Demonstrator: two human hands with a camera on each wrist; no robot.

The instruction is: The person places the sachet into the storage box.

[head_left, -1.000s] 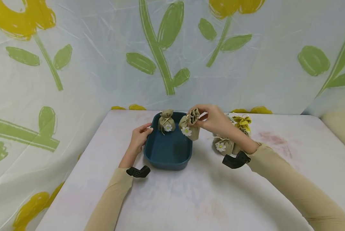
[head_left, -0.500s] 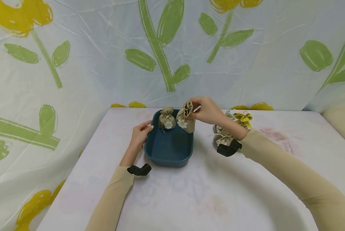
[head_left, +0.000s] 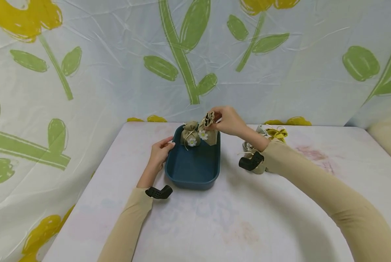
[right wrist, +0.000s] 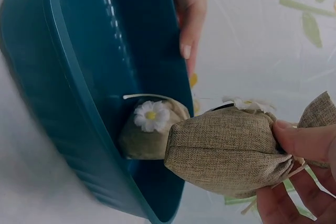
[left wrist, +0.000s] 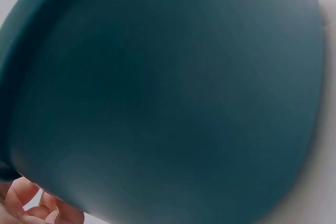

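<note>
A dark blue plastic tub (head_left: pixel 192 165) stands on the table. My left hand (head_left: pixel 158 153) grips its left rim, thumb on the edge and fingers outside. Inside, at the far left, sits a small burlap drawstring pouch (head_left: pixel 188 138) with a white cloth daisy. My right hand (head_left: pixel 229 121) pinches a second burlap pouch (right wrist: pixel 226 150) by its gathered neck. In the head view this pouch is over the tub's far right corner, beside the first one. The right wrist view shows it tilted, its base toward the tub; whether it touches the tub's floor cannot be told.
Right of the tub lies a group of more pouches, including a yellow one (head_left: pixel 278 134) and a burlap one (head_left: pixel 258 168), partly hidden by my right forearm and wrist camera (head_left: pixel 251 161). A floral-printed curtain (head_left: pixel 123 72) hangs behind the table's far edge.
My right hand has carried its pouch left and away from me, from the tub's right rim to over the far right corner. The left hand keeps its place on the rim.
</note>
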